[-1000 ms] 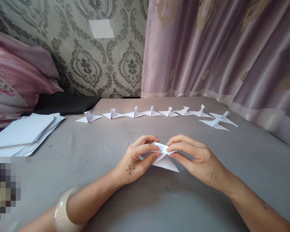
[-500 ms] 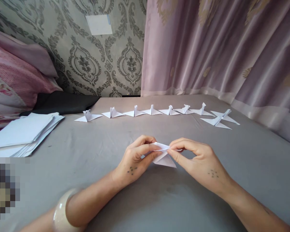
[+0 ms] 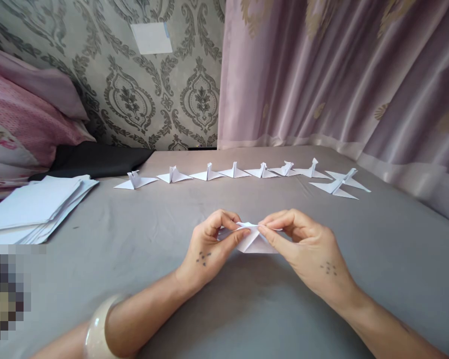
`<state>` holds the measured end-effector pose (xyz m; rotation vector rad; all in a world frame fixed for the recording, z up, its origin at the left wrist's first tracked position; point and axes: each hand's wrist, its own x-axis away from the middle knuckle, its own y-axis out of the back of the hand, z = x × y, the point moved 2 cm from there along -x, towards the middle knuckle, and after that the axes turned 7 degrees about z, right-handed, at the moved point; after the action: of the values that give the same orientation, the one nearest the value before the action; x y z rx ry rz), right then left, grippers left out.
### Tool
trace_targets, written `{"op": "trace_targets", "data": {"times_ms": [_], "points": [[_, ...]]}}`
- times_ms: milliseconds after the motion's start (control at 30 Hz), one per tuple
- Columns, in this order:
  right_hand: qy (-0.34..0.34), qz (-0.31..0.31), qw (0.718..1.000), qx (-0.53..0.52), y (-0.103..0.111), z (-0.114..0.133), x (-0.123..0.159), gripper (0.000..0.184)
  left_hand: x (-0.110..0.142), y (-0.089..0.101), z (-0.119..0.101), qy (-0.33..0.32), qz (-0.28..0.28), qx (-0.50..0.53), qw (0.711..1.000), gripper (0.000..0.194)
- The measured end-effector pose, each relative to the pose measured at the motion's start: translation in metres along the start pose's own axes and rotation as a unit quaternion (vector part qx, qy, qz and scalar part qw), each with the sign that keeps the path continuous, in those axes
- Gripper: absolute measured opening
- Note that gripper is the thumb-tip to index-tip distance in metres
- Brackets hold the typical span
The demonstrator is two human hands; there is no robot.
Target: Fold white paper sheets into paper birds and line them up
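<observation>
Between my hands, above the grey cloth surface, is a folded piece of white paper (image 3: 257,243) with creased triangular flaps. My left hand (image 3: 219,239) pinches its left side between thumb and fingers. At the upper right of the paper, my right hand (image 3: 299,239) pinches the edge, thumb in front and fingertips behind. The two thumb tips nearly meet near the top fold. My fingers hide part of the paper's outer ends.
A row of several folded white paper birds (image 3: 234,171) stands behind my hands, with two closely placed birds (image 3: 336,187) at its right end. A stack of white paper sheets (image 3: 33,202) lies at left, near a black cloth (image 3: 97,159). Purple curtains (image 3: 303,75) hang behind.
The folded paper has turned in my hands: its lower point no longer hangs down to the right, and a broader front flap with a level bottom edge shows. Both hands keep their pinch.
</observation>
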<state>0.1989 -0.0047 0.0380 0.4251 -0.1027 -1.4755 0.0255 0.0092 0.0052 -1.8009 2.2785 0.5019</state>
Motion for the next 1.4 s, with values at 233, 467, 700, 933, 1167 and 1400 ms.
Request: {"op": "trace_targets", "data": {"times_ms": [233,467,700,933,1167,1400], "points": [[0.046,-0.026,0.995,0.085,0.000,-0.001,0.003,0.023,0.001,-0.002,-0.003,-0.051,0.049,-0.128,0.989,0.029],[0.171,-0.013,0.974,0.149,-0.003,0.004,0.011,0.040,0.003,-0.001,-0.008,-0.148,0.048,-0.224,0.962,0.024],[0.217,-0.014,0.961,0.167,0.000,0.017,0.008,0.018,0.008,0.003,-0.013,-0.249,-0.044,-0.347,0.903,0.032],[0.309,0.011,0.921,0.237,-0.001,0.016,0.015,0.029,0.009,0.003,-0.010,-0.246,-0.051,-0.402,0.880,0.030],[0.323,0.008,0.889,0.325,-0.001,0.008,0.016,0.034,0.008,0.004,-0.012,-0.280,-0.034,-0.447,0.849,0.027],[0.314,0.018,0.897,0.309,-0.004,0.004,0.015,0.027,0.007,0.002,-0.012,-0.250,-0.027,-0.451,0.856,0.018]]}}
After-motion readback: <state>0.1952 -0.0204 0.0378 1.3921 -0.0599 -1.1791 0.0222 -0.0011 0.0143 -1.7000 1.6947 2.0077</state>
